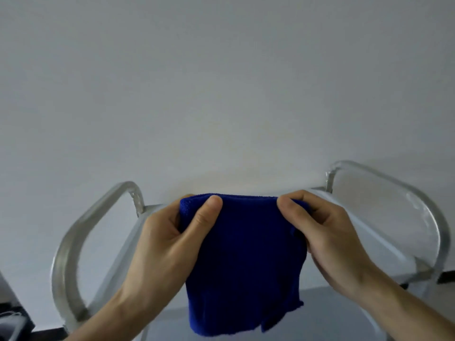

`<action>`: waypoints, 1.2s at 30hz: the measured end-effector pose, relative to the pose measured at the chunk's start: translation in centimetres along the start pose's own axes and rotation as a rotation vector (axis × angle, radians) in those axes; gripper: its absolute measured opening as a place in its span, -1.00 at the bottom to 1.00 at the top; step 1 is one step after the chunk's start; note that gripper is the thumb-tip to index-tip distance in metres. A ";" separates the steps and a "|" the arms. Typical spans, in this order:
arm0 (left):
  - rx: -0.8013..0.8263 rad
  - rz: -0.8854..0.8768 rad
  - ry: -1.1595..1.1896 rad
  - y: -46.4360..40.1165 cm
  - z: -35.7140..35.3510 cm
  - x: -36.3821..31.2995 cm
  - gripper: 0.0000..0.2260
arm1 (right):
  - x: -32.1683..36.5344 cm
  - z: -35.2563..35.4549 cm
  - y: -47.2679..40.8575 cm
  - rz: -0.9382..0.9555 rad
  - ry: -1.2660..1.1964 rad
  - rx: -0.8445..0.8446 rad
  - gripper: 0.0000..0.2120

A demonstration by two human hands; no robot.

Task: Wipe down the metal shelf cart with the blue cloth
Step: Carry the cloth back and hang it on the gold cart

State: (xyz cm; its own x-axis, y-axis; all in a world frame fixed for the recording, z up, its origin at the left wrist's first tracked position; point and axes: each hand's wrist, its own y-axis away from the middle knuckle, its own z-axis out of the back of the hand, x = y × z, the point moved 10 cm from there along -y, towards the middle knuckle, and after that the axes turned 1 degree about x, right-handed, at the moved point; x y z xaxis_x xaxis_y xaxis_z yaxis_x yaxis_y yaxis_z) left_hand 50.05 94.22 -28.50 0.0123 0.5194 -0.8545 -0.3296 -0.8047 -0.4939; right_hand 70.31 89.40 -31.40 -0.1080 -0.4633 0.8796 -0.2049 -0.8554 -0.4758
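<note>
I hold the blue cloth [243, 262] up in front of me with both hands, each one pinched tight on a top corner. My left hand [165, 244] grips the upper left corner, thumb laid flat across the front of the fabric and the other fingers curled out of sight behind it. My right hand [327, 232] closes on the upper right corner in the same way, thumb in front, fingers tucked behind, bunching the edge a little. Between the two grips the top edge runs nearly straight and level, and the rest of the cloth hangs down freely, folded double, with an uneven, slightly notched lower edge. The cloth touches nothing but my hands. Behind and below it stands the metal cart [128, 244], seen from above: its curved tubular handle on the left [71, 242] rises and bends over beside my left wrist, and a matching handle on the right [418, 200] arches past my right hand. The flat shelf surface [320, 313] shows grey under the hanging cloth. A plain pale wall [221, 82] fills everything above. At the lower left corner some dark and white shapes [12, 318] sit, too blurred to tell what they are.
</note>
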 end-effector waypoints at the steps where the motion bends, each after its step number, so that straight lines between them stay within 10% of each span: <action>1: -0.005 0.029 -0.010 -1.4 0.5 -1.1 -0.64 | 1.3 -0.2 -1.4 -0.019 0.014 -0.010 -0.54; 20: -0.063 0.198 -0.239 -21.0 0.0 -21.1 -0.82 | 25.3 4.1 -15.8 -0.318 -0.016 -0.289 -0.63; 30: 0.448 0.742 0.606 -15.8 -14.2 -24.4 -0.47 | 28.4 7.4 -13.6 -0.323 -0.057 -0.470 -0.65; 36: 0.669 0.753 0.803 -12.8 -16.5 -25.5 -0.44 | 29.6 8.1 -8.8 -0.341 0.068 -0.648 -0.80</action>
State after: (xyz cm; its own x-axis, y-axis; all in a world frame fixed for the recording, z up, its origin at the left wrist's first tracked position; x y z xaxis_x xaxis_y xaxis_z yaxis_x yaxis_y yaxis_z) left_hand 69.52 86.59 -3.06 0.1023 -0.5033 -0.8580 -0.9071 -0.4012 0.1272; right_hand 76.83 81.33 -1.23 0.0088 -0.1626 0.9866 -0.7698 -0.6308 -0.0972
